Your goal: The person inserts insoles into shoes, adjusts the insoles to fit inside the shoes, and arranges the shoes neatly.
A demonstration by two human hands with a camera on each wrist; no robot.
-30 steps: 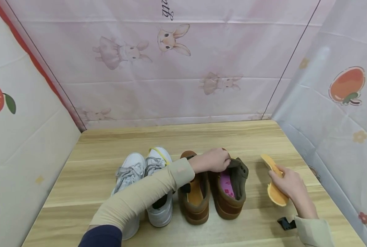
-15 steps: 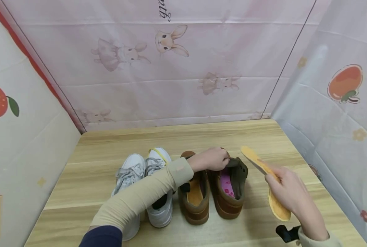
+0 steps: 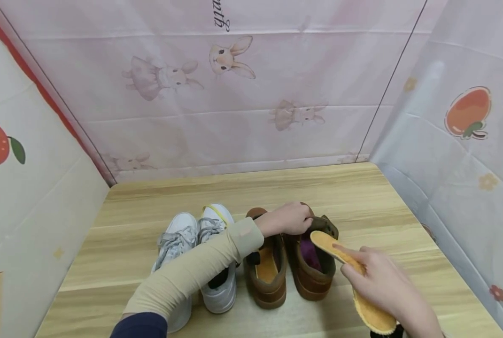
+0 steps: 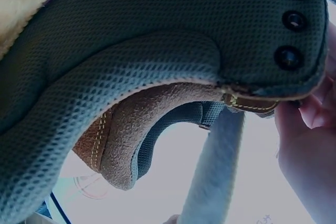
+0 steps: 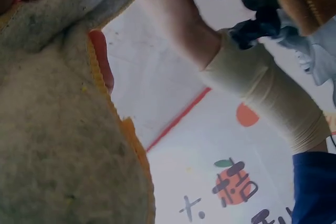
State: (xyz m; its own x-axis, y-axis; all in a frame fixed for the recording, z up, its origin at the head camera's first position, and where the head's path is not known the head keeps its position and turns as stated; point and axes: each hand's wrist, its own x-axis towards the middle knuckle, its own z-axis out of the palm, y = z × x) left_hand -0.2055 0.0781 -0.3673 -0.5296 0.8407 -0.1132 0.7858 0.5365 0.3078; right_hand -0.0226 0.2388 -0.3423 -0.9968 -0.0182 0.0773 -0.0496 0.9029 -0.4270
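Note:
My left hand (image 3: 291, 218) grips the front upper of the rightmost brown shoe (image 3: 313, 285) at its tongue and eyelet flap. In the left wrist view, the thumb and fingers (image 4: 307, 153) hold the edge of the dark mesh-lined flap (image 4: 252, 35) beside its eyelets. My right hand (image 3: 380, 281) pinches an orange fuzzy insole (image 3: 371, 312) about its middle, thumb on one side. The insole's narrow end slants over the shoe's opening, where a purple-pink lining shows in shadow. The right wrist view shows the insole's grey underside (image 5: 68, 129), bent near the fingers.
Left of the held shoe stands its brown mate (image 3: 271, 298) with an orange insole inside. Farther left is a pair of white sneakers (image 3: 219, 298), partly under the left arm. A black piece (image 3: 388, 331) shows by the right wrist. Printed fabric walls surround the wooden table (image 3: 183, 192).
My right hand has brought the insole left and nearer, from beside the brown shoe to over its opening. The left hand keeps its hold on the shoe.

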